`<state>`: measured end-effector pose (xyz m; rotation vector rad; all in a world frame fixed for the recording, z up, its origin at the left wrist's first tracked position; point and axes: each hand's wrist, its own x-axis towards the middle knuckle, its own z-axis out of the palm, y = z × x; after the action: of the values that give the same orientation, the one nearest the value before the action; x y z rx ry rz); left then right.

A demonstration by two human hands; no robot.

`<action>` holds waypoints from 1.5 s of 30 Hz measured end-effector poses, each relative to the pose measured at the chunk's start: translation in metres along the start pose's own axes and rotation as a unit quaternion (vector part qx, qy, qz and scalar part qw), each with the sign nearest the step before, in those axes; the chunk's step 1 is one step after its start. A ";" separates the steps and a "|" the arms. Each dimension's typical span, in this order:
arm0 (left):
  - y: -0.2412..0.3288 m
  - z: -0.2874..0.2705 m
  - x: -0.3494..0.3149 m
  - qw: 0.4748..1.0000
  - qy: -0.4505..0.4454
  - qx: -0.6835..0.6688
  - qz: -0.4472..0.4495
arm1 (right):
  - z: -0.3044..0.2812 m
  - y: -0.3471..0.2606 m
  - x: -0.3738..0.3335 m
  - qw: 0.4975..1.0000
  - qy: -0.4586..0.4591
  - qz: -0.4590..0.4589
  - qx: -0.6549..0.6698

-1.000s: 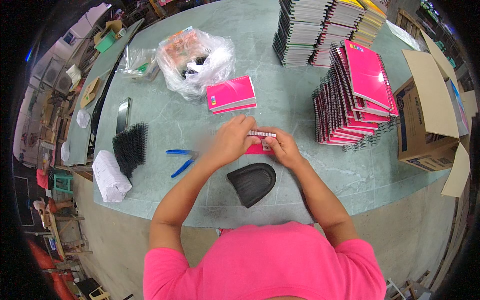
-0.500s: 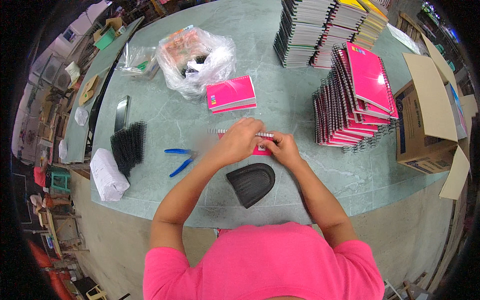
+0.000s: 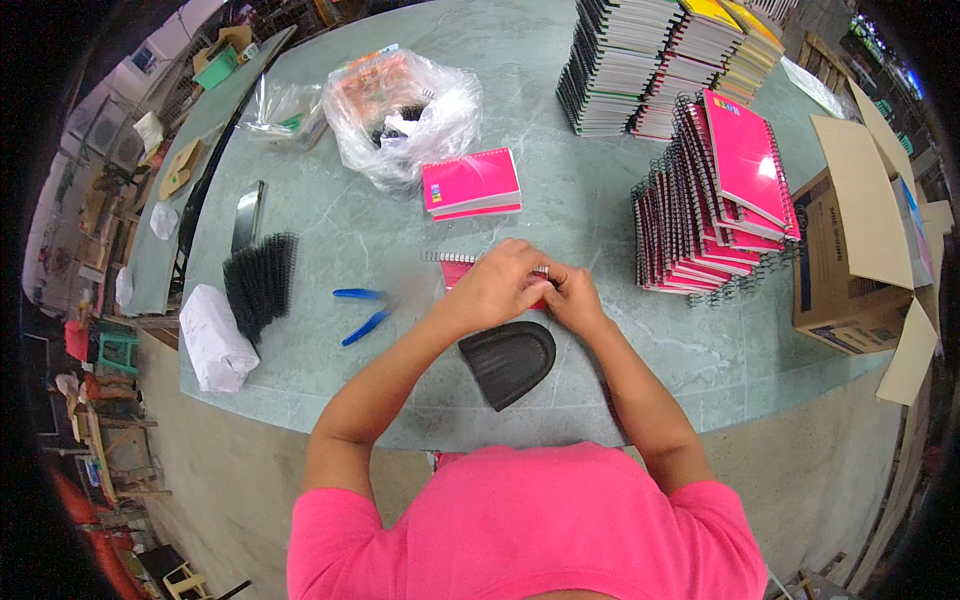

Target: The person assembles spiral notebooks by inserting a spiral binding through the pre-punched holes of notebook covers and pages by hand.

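A small pink notebook (image 3: 457, 273) lies in front of me on the table, mostly covered by my hands. Along its far edge runs a wire coil (image 3: 437, 256), sticking out past the left end. My left hand (image 3: 502, 285) is closed over the notebook's middle, with its fingertips at the bound edge. Beside it, my right hand (image 3: 573, 297) pinches the right end of that edge; the exact grip is hidden. A black ridged, rounded pad (image 3: 510, 362) rests just below the hands. Blue-handled pliers (image 3: 362, 315) lie spread to the left, their head blurred.
Pink pads (image 3: 473, 184) sit beyond my hands, near a clear plastic bag (image 3: 400, 120). Black coils (image 3: 260, 285) and a white paper-wrapped bundle (image 3: 217, 340) lie left. Coil-bound pink notebooks (image 3: 740, 165) are stacked right, taller notebook stacks (image 3: 620, 70) behind, beside an open carton (image 3: 850, 255).
The left hand has shifted slightly right, closer to the right hand. It now covers more of the pink cover between them. The view has shifted a little.
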<state>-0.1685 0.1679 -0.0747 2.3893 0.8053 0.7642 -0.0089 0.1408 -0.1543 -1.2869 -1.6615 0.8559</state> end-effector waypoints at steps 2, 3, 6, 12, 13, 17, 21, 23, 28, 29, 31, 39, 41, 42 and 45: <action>0.000 -0.002 -0.001 1.000 -0.009 0.017 -0.009 | -0.003 -0.005 -0.001 0.998 -0.039 0.050 -0.011; 0.000 -0.003 -0.002 1.000 0.000 0.011 -0.006 | -0.005 -0.011 -0.001 0.995 -0.057 0.074 -0.017; 0.005 -0.004 -0.007 1.000 0.027 -0.002 -0.013 | -0.008 -0.038 -0.005 0.999 -0.011 -0.009 -0.048; 0.034 -0.031 -0.004 0.992 0.086 -0.027 -0.086 | -0.024 -0.072 -0.003 0.989 0.003 -0.135 -0.063; 0.041 -0.042 0.000 0.987 0.155 0.028 -0.021 | -0.034 -0.087 0.000 0.984 0.016 -0.168 -0.059; 0.050 -0.088 0.002 0.931 0.353 0.090 -0.020 | -0.127 -0.180 0.008 0.850 0.252 -0.384 -0.258; 0.019 -0.089 0.000 0.940 0.326 0.057 -0.078 | -0.188 -0.204 0.001 0.801 0.341 -0.262 -0.415; -0.010 -0.079 -0.007 0.958 0.263 0.079 -0.082 | -0.203 -0.180 -0.004 0.870 0.272 -0.151 -0.382; -0.088 -0.065 -0.012 0.954 0.156 0.214 -0.141 | -0.207 -0.163 -0.011 0.851 0.212 -0.118 -0.466; -0.103 -0.058 -0.013 0.935 0.169 0.297 -0.099 | -0.207 -0.165 -0.012 0.839 0.237 -0.133 -0.471; -0.127 -0.040 -0.018 0.865 0.191 0.462 -0.022 | -0.196 -0.169 -0.008 0.794 0.314 -0.219 -0.473; -0.075 -0.040 -0.027 0.940 0.106 0.290 -0.148 | -0.077 -0.124 -0.006 0.970 0.134 -0.204 -0.016; -0.051 -0.023 -0.031 0.964 0.233 0.069 -0.106 | -0.042 -0.088 0.012 0.965 0.187 -0.036 0.180; -0.030 -0.012 -0.034 0.966 0.215 -0.028 -0.144 | -0.029 -0.071 0.018 0.940 0.190 0.040 0.280; 0.007 -0.029 -0.047 0.964 0.079 -0.132 -0.215 | -0.027 -0.042 0.025 0.846 0.059 0.143 0.510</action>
<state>-0.2162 0.1399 -0.0661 1.8457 1.1583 0.8249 -0.0035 0.1554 -0.1009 -0.7732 -0.6672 1.5181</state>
